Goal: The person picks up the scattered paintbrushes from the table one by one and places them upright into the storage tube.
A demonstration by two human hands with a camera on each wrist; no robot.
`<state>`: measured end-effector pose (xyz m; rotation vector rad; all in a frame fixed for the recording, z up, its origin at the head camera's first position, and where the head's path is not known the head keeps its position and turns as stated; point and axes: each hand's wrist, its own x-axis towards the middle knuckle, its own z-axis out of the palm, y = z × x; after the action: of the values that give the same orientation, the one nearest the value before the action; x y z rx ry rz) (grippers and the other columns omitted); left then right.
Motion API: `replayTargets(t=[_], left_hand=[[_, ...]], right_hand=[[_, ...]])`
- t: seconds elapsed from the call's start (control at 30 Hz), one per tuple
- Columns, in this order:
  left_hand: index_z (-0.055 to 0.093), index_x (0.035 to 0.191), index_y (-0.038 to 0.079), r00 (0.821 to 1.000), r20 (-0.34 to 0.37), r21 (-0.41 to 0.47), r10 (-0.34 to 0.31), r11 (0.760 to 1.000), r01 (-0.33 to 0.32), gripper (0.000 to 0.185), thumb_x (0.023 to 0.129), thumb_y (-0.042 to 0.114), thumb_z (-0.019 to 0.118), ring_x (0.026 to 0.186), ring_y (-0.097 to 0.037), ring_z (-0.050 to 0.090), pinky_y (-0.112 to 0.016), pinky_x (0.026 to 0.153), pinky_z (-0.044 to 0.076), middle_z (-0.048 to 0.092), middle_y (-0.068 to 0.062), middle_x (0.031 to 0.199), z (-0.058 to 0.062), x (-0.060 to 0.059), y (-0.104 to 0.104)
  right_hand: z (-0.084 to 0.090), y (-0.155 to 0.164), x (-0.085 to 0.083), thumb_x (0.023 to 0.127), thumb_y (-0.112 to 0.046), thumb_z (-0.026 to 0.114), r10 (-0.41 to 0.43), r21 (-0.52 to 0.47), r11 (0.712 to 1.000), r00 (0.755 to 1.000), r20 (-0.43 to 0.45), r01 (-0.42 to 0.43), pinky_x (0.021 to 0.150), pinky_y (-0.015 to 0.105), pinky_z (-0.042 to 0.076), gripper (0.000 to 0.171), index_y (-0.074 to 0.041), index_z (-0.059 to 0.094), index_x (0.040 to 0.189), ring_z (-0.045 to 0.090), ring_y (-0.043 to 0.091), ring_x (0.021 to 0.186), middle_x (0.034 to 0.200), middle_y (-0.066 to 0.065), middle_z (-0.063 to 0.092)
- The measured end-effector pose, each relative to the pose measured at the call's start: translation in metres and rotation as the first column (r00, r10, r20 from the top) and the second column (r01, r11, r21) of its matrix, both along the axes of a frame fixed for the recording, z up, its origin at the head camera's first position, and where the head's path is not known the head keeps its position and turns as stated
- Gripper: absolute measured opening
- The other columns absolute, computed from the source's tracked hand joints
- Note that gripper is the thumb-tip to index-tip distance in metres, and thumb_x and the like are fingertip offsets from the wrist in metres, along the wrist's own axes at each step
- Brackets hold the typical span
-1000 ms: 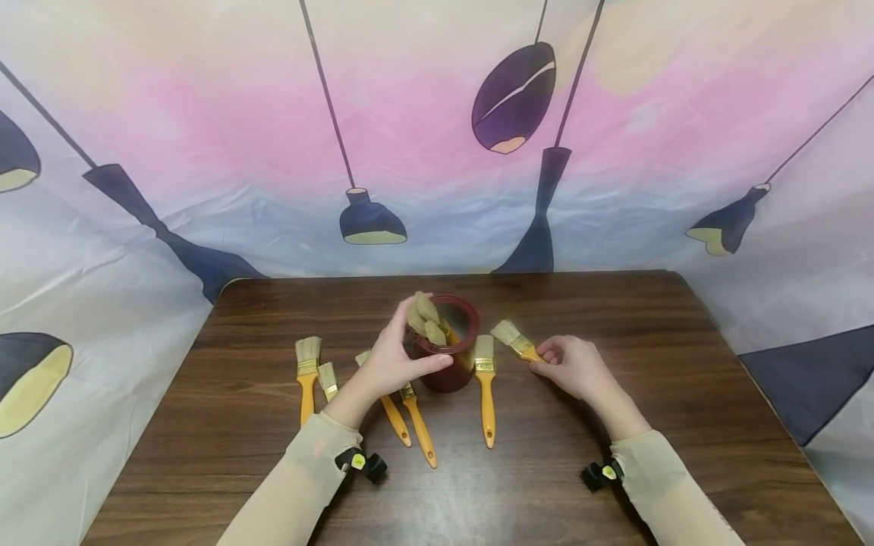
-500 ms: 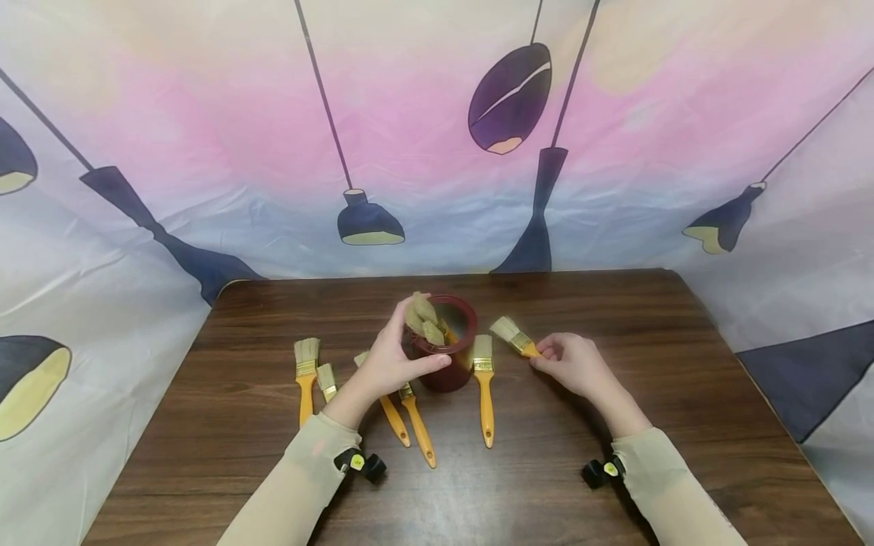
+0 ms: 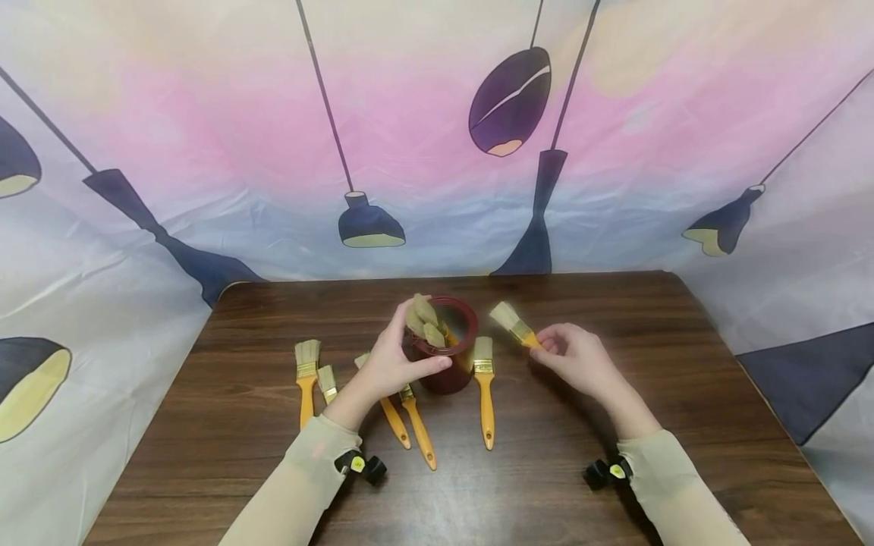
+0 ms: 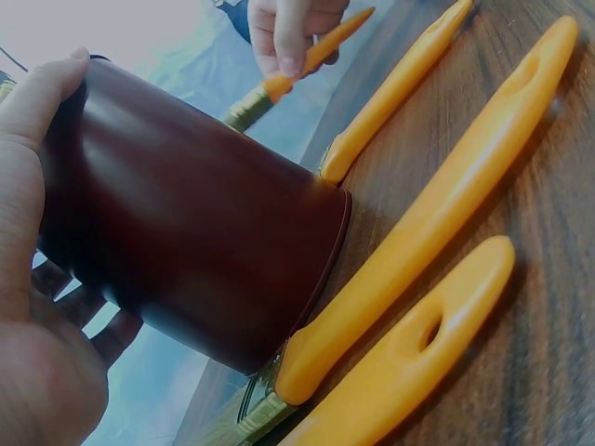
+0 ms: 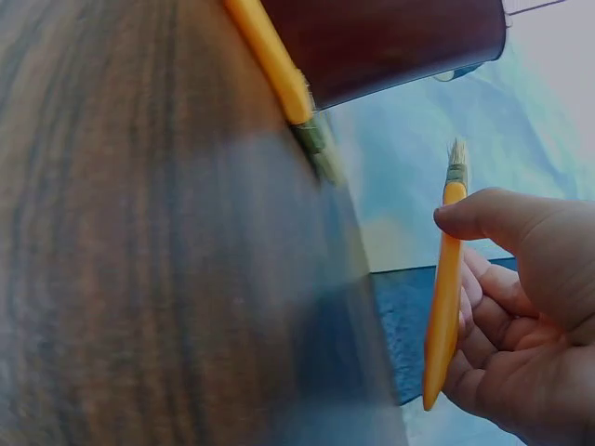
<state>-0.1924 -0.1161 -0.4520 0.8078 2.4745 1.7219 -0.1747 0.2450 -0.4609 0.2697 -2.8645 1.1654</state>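
Note:
My left hand (image 3: 399, 356) curls round a dark red cylindrical pot (image 3: 447, 371), thumb on the near side and fingers behind. Several paintbrushes (image 3: 425, 315) stand bristles up inside the pot, leaning to its left. My right hand (image 3: 576, 356) pinches a paintbrush (image 3: 517, 327) by its orange handle between thumb and fingers. In the right wrist view that paintbrush (image 5: 446, 297) is edge-on, bristles up, off the table. Just right of the pot lies another paintbrush (image 3: 485, 394).
Two paintbrushes (image 3: 422, 428) lie partly behind my left wrist, near the pot's base. Farther left, a wide paintbrush (image 3: 306, 383) and a smaller paintbrush (image 3: 328, 381) lie on the brown wooden table (image 3: 546, 470). A printed cloth (image 3: 273, 152) hangs behind the table's far edge.
My right hand has raised its paintbrush slightly, the bristle end shifting up and away. My left hand, the pot and the lying paintbrushes keep their places.

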Motion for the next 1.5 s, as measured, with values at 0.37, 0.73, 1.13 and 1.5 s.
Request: replayTargets(t=[0.37,0.73,1.13,1.5], left_hand=[[0.035,0.167,0.035,1.0,0.008,0.007,-0.008,1.0,0.008,0.098,0.088,0.03,0.093,0.151,-0.024,0.047,-0.065,0.121,0.036,0.053,-0.009,0.161,0.0,0.001,0.0],[0.036,0.167,0.034,1.0,0.006,0.015,-0.015,1.0,0.015,0.098,0.088,0.029,0.093,0.149,-0.025,0.049,-0.064,0.12,0.037,0.055,-0.002,0.158,0.002,0.002,0.0],[0.035,0.167,0.03,1.0,-0.007,0.014,-0.009,1.0,0.009,0.099,0.087,0.031,0.094,0.148,-0.024,0.049,-0.063,0.121,0.037,0.054,-0.012,0.159,0.0,0.0,-0.001],[0.037,0.165,0.012,0.998,0.011,-0.025,0.054,0.998,-0.053,0.099,0.084,0.012,0.094,0.148,-0.038,0.05,-0.064,0.123,0.034,0.055,-0.017,0.158,0.006,0.005,0.004]], right_hand=[[0.039,-0.003,0.005,0.098,-0.023,0.085,-0.034,-0.072,0.997,0.996,-0.082,0.028,0.084,0.037,0.056,0.025,-0.005,0.075,0.115,0.068,0.022,0.095,0.103,0.007,0.073],[0.08,-0.052,-0.009,0.097,-0.015,0.087,0.014,-0.248,0.965,0.96,-0.28,-0.086,0.079,0.022,0.055,0.026,-0.005,0.074,0.118,0.068,0.02,0.092,0.104,0.007,0.072],[0.096,-0.109,-0.023,0.101,-0.004,0.078,0.111,-0.45,0.849,0.927,-0.359,-0.276,0.088,0.029,0.059,0.026,0.001,0.069,0.125,0.07,0.023,0.102,0.112,0.012,0.071],[0.082,-0.138,-0.028,0.104,-0.002,0.071,0.321,-0.11,0.911,0.851,-0.416,-0.398,0.088,0.034,0.06,0.02,-0.003,0.07,0.124,0.07,0.02,0.1,0.112,0.007,0.07]])
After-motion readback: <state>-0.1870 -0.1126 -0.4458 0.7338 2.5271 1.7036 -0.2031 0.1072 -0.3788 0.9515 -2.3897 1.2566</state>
